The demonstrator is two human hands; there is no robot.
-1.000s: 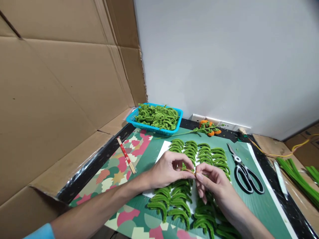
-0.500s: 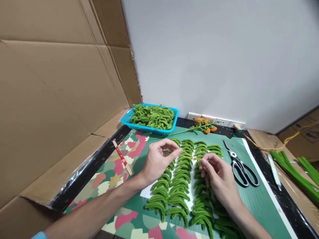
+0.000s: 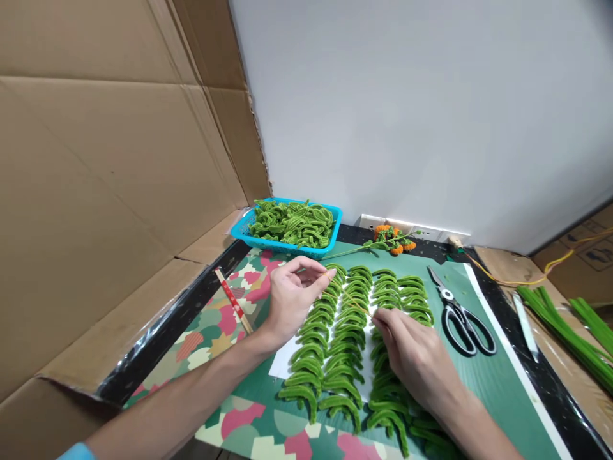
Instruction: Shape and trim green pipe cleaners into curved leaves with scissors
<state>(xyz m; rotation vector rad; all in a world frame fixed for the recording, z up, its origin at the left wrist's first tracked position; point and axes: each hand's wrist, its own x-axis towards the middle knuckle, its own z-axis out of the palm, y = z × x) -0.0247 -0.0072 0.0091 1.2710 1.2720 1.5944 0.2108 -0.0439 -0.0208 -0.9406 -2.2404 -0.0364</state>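
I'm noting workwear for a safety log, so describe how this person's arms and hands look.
The left hand and right hand are ungloved, with no ring, watch or bracelet visible. A light blue sleeve edge shows on the left arm; no sleeve shows on the right.

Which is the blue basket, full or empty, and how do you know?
Full: green fuzzy strips are heaped inside the blue basket, piled to about its rim and hiding its floor.
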